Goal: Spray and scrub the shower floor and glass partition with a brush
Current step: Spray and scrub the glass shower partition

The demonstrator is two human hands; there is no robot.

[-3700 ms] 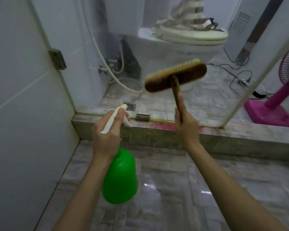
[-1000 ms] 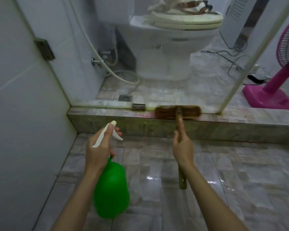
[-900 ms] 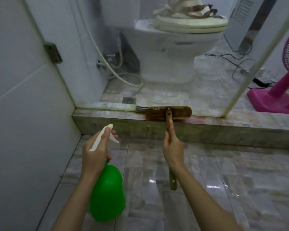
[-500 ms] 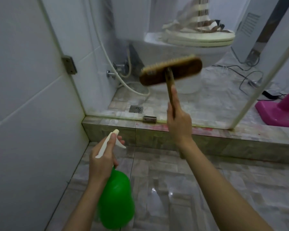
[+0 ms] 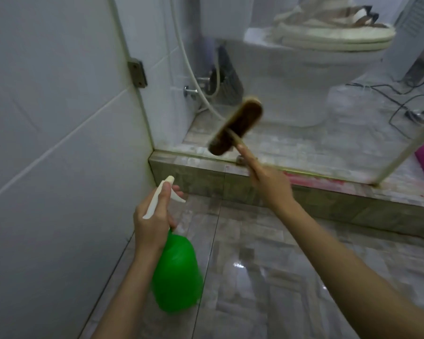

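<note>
White tiled wall [image 5: 47, 123], toilet [image 5: 301, 69], trailing cables [image 5: 402, 107]

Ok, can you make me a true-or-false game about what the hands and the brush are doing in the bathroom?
1. The left hand holds a green spray bottle. True.
2. The right hand grips the brush by its handle. True.
3. The brush lies flat on the shower floor. False: it is raised off the shower floor and tilted, in front of the glass partition.
4. The toilet stands on the same side of the glass partition as the hands. False: it stands behind the glass partition.
</note>
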